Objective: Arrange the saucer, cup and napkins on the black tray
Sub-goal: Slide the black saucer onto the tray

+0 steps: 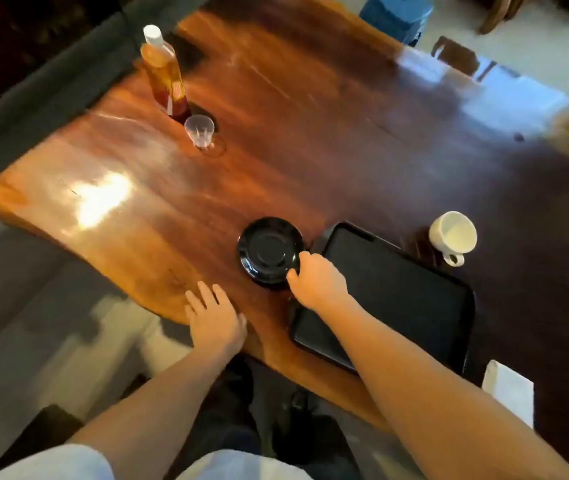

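Note:
A black saucer [269, 249] sits tilted just left of the black tray [404, 292] on the wooden table. My right hand [317, 280] is closed on the saucer's near right rim. With fingers spread, my left hand [213, 318] lies flat on the table's near edge and holds nothing. A white cup [453, 235] stands beyond the tray's far right corner, handle toward me. White napkins [508, 389] lie at the table's near edge, right of the tray. The tray has nothing on it apart from my right forearm crossing its near left corner.
An amber bottle with a white cap [165, 74] and a small clear plastic cup [200, 130] stand at the far left of the table [137, 202]. A blue stool [395, 13] and wooden chairs are beyond the far edge. My legs show below.

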`<action>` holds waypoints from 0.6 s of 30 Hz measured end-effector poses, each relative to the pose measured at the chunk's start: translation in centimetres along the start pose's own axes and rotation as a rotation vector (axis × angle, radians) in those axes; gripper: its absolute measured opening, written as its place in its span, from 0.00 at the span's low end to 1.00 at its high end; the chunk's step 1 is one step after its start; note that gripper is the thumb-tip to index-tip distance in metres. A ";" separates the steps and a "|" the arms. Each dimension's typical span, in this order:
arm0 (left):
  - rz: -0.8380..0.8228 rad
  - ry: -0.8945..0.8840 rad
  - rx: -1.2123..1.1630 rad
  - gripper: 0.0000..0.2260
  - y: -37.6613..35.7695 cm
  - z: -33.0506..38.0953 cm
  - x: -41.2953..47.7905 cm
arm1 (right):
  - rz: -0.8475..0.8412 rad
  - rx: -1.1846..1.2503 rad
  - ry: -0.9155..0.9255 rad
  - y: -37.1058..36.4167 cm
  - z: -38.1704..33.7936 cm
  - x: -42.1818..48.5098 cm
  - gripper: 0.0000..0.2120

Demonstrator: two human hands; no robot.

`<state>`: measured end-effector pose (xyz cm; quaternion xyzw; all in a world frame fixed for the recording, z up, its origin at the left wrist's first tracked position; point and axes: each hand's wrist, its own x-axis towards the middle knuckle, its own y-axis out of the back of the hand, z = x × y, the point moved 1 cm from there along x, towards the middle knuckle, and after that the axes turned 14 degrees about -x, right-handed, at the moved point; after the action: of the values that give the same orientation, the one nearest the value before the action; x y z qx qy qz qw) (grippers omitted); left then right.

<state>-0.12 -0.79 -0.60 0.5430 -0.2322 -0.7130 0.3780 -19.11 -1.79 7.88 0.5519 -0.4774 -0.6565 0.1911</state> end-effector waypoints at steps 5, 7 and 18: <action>0.153 0.100 -0.148 0.47 -4.1 1.7 0.9 | 0.035 0.013 -0.056 -0.7 -0.2 4.8 0.20; 0.192 0.121 -0.158 0.47 -5.2 1.8 1.5 | 0.022 0.049 -0.065 -1.6 -0.1 6.4 0.18; 0.237 0.008 -0.033 0.45 -7.3 0.8 2.1 | -0.087 0.314 -0.096 -2.9 1.3 10.3 0.09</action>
<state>-3.20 1.92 -7.04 0.5082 -0.2814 -0.6650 0.4693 -22.83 -7.92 -0.20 0.5631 -0.5584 -0.6070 0.0507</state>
